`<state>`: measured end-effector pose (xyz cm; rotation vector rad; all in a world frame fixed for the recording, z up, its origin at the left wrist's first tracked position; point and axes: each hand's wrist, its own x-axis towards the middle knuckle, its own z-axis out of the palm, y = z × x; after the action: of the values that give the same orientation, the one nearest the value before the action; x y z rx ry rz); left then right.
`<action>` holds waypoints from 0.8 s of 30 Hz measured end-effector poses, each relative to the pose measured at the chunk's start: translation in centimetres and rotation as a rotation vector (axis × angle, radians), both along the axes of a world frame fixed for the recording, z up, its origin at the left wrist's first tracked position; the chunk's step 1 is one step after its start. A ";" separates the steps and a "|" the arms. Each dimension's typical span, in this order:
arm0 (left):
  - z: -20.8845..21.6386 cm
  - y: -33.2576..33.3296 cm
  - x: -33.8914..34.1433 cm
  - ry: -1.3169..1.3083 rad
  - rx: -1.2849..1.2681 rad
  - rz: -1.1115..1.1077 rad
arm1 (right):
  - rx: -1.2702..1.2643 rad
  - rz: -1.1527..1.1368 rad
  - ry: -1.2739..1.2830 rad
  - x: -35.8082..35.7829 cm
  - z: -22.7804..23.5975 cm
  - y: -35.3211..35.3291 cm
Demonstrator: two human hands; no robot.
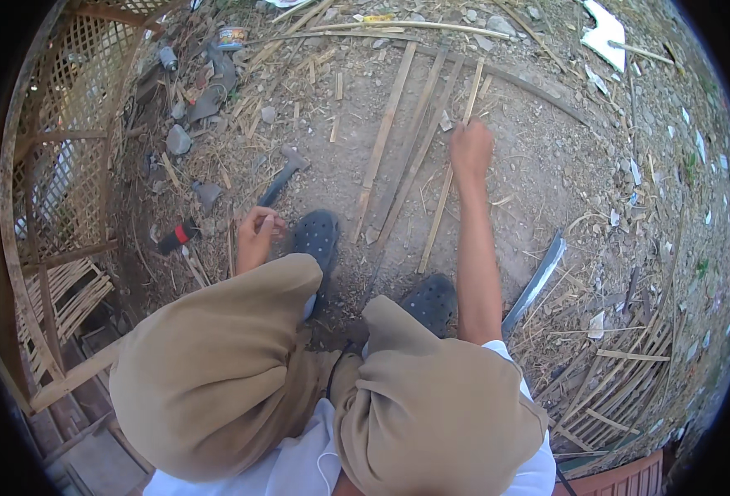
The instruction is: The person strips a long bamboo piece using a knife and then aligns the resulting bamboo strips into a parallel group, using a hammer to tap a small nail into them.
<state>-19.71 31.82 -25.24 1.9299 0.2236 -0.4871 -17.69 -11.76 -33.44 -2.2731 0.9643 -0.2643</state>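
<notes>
My right hand point(470, 150) is closed around a thin wooden strip point(437, 223), which lies slanting along the ground and sticks out on both sides of the fist. To the left of it, several longer strips, among them a pale wooden slat point(385, 132), lie side by side on the dirt. My left hand point(257, 235) is held by my left knee with its fingers curled together; whatever may be between them is hidden. Just beyond those fingers lies a hammer point(280, 182) with a dark handle, apart from the hand.
Wooden lattice panels point(67, 182) stand at the left. A black-and-red bottle-like object point(178, 236) and stones point(178, 140) lie nearby. A saw-like blade point(537, 281) rests right of my arm, before a pile of thin sticks point(621, 388). A tin can point(232, 38) is at the far left.
</notes>
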 end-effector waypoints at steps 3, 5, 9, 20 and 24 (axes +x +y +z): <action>0.2 -3.6 1.1 -0.195 0.326 -0.535 | -0.003 0.004 0.051 -0.5 0.5 0.1; -0.6 -4.2 2.2 -0.196 0.234 -0.481 | 0.006 0.008 0.090 -0.2 0.6 0.0; -3.1 -3.9 3.5 -0.165 0.133 -0.391 | -0.173 -0.017 -0.048 -1.7 0.5 0.2; -8.3 -5.4 4.8 -0.139 -0.061 -0.400 | 0.046 -0.031 -0.188 -17.7 6.7 11.7; -7.9 -8.1 1.4 -0.396 0.038 -0.611 | 0.016 -0.121 -0.149 -23.4 4.3 16.9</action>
<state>-18.35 23.68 -33.15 2.0716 -0.6328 -0.4792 -41.05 5.13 -29.17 -2.1504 1.0226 -0.4692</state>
